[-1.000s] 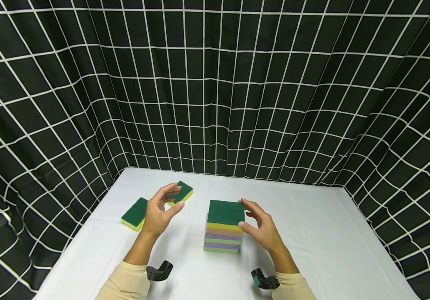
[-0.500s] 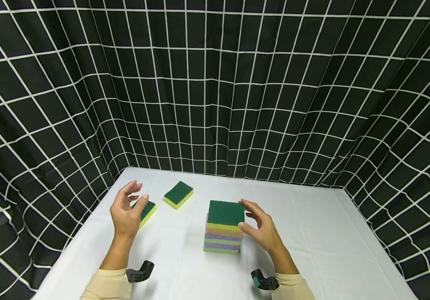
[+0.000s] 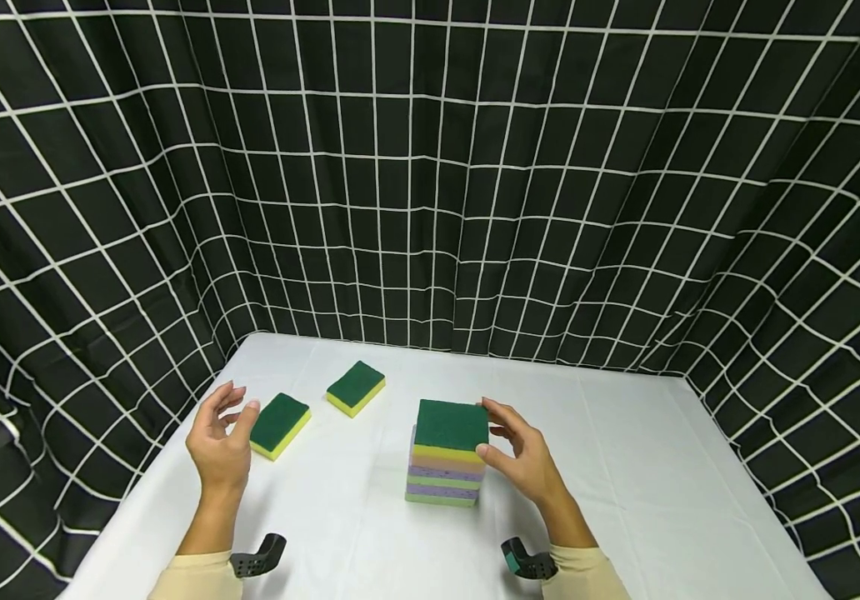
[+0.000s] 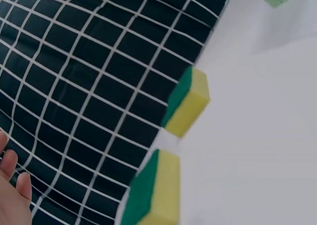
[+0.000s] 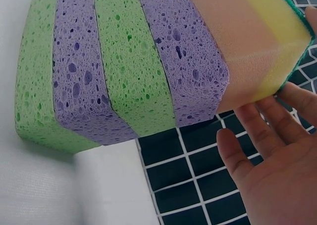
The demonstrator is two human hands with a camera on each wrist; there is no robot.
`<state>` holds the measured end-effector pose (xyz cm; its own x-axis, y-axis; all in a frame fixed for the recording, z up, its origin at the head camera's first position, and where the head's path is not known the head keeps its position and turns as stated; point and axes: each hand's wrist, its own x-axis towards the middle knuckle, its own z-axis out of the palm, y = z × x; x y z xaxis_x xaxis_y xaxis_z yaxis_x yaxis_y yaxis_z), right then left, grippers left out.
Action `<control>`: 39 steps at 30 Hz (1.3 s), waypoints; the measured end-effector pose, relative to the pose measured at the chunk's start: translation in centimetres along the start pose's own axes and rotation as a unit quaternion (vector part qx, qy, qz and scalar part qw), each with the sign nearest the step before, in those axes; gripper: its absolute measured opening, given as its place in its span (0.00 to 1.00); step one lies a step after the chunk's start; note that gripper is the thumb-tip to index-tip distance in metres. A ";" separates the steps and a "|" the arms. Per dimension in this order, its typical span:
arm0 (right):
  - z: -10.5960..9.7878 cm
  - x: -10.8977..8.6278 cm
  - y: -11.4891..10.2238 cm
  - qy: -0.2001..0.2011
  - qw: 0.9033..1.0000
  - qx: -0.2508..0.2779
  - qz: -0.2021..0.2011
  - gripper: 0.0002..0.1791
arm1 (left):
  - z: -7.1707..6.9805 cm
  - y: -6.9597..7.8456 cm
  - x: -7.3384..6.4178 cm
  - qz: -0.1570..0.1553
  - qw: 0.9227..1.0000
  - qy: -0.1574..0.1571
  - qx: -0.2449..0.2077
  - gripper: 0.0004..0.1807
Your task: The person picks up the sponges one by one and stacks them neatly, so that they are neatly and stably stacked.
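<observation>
A neat stack of sponges [image 3: 446, 477] stands on the white table, in purple, green and peach layers. On top lies a yellow sponge with a green scouring pad [image 3: 452, 425]. My right hand [image 3: 523, 450] holds this top sponge at its right end, thumb at the near corner and fingertips at the far one. In the right wrist view, the other fingers of my right hand [image 5: 277, 150] spread beside the stack [image 5: 131, 61]. My left hand [image 3: 220, 442] hovers with nothing in it, fingers loosely bent, just left of a green-and-yellow sponge [image 3: 280, 423].
Another green-and-yellow sponge [image 3: 356, 387] lies farther back, left of the stack. A white cloth covers the table [image 3: 610, 467]. Black curtains with a white grid [image 3: 430, 208] enclose the back and both sides.
My left hand has moved left, from near the farther loose sponge, past the nearer one, to that sponge's left side. My right hand and the stack stay put.
</observation>
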<state>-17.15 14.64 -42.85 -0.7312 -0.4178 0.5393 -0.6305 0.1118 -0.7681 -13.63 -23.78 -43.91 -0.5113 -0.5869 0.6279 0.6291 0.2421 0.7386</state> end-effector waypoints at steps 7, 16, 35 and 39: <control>0.1 -0.1 -0.1 0.003 1.000 -0.003 0.002 0.33 | -1.4 -2.9 -0.9 -0.035 0.998 0.034 0.042 0.20; 0.2 0.0 -0.1 -0.001 1.000 -0.003 0.004 0.33 | -2.6 -4.5 -2.2 -0.111 0.988 0.065 0.084 0.22; 0.4 0.0 0.0 0.013 1.000 -0.005 -0.017 0.32 | -4.6 -8.1 -3.6 -0.212 0.940 -0.105 0.248 0.42; 0.5 0.0 0.0 0.010 1.000 -0.004 -0.009 0.32 | -4.8 -8.1 -3.6 -0.228 0.922 -0.131 0.285 0.47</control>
<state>-17.02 14.25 -43.07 -0.7250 -0.4010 0.5600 -0.6457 0.1126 -0.7553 -14.10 -27.35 -53.31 -0.8169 -0.5397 0.2033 -0.0579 0.4275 0.9021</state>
